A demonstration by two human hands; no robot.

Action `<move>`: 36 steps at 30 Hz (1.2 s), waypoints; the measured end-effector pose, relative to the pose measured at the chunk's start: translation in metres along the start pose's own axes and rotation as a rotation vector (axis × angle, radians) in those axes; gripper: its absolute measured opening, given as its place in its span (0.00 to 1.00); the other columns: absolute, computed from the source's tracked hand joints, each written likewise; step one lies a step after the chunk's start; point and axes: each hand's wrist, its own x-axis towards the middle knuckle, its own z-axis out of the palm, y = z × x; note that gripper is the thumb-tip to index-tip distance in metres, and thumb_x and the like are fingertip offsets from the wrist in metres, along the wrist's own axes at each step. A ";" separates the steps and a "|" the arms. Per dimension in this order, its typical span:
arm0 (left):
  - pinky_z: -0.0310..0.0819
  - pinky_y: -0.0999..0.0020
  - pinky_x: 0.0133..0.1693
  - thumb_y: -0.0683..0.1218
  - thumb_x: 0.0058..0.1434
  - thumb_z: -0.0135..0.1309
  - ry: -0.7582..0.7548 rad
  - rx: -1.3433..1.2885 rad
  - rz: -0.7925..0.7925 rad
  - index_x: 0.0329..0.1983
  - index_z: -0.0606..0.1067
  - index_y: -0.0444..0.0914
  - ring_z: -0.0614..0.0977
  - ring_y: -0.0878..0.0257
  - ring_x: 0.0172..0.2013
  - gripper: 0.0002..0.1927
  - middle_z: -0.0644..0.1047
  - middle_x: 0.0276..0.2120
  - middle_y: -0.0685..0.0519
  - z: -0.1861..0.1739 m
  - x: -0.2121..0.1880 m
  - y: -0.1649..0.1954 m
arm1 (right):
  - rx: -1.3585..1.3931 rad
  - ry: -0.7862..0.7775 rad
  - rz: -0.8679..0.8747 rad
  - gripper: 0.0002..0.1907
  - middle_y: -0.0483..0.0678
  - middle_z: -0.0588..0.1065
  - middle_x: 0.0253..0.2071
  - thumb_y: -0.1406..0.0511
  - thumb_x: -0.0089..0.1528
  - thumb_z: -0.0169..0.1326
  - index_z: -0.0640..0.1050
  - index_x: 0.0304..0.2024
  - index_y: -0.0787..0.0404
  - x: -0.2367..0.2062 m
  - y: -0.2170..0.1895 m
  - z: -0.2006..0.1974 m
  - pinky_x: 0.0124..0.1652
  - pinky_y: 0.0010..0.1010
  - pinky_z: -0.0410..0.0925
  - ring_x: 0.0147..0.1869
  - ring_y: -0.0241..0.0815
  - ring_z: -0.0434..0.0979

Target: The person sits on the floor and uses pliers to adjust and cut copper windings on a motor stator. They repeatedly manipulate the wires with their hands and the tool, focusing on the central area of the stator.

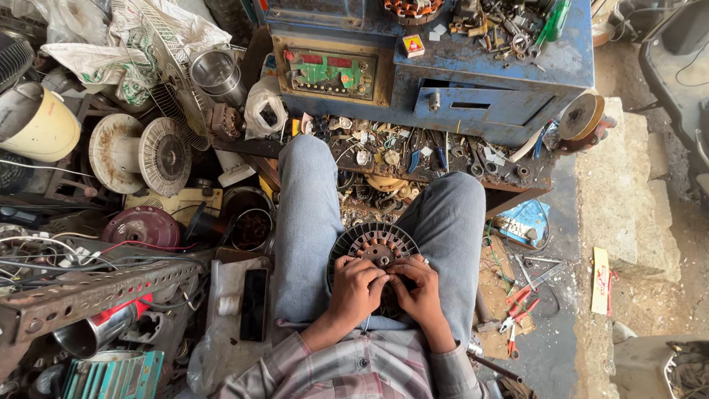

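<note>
Our fingers (380,282) are curled together on the near rim of a stator (373,255), a round slotted motor core with copper-coloured windings and a metal hub at its middle. The left hand (356,290) pinches the edge from one side and the right hand (419,292) meets it from the other, knuckles nearly touching, both clamped on the core; whether a wire runs between the fingertips we cannot tell. The stator rests in our lap, propped between our knees in blue jeans (314,214). We judge this to be close handwork on the winding at the rim, and the next move calls for a steady core, turned so that the neighbouring slot comes under our fingers. Further out, a phone (254,304) lies on a pale slab just beside the left thigh. A dark bowl (251,227) beyond it seems to hold small rusty parts, too small to make out. A low surface (443,159) past our knees carries pliers, washers and scraps, and behind it stands a blue machine (517,70) whose top holds a heap of bolts and tools. To the left stand a shiny steel can (216,74), a cream bucket (37,122) and fan parts. Red-handled pliers (513,303) lie on the floor to the right.
</note>
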 end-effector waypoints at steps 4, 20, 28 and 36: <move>0.63 0.54 0.46 0.47 0.60 0.63 -0.065 -0.028 -0.011 0.29 0.82 0.37 0.81 0.54 0.34 0.08 0.80 0.29 0.52 -0.005 0.003 -0.006 | -0.014 -0.036 0.008 0.08 0.50 0.81 0.39 0.72 0.53 0.63 0.82 0.35 0.65 0.002 -0.001 -0.002 0.44 0.33 0.71 0.43 0.48 0.81; 0.63 0.54 0.47 0.45 0.60 0.60 -0.098 0.082 -0.019 0.27 0.80 0.37 0.79 0.54 0.32 0.09 0.77 0.25 0.50 0.001 -0.005 0.001 | -0.029 -0.019 0.027 0.06 0.49 0.82 0.37 0.72 0.51 0.64 0.82 0.31 0.63 0.000 0.001 0.003 0.42 0.33 0.72 0.41 0.47 0.81; 0.62 0.56 0.44 0.46 0.58 0.62 -0.065 -0.005 -0.154 0.26 0.81 0.37 0.79 0.54 0.30 0.08 0.79 0.25 0.50 0.006 -0.005 0.000 | -0.001 -0.011 0.044 0.06 0.49 0.82 0.38 0.73 0.52 0.64 0.83 0.33 0.64 0.000 0.001 0.002 0.44 0.32 0.72 0.42 0.47 0.81; 0.62 0.56 0.43 0.47 0.59 0.62 -0.070 -0.020 -0.131 0.26 0.81 0.38 0.80 0.54 0.29 0.09 0.80 0.25 0.51 0.002 0.000 -0.003 | -0.008 -0.057 -0.014 0.09 0.51 0.82 0.41 0.73 0.53 0.64 0.84 0.37 0.64 0.001 0.000 -0.001 0.46 0.34 0.72 0.44 0.48 0.82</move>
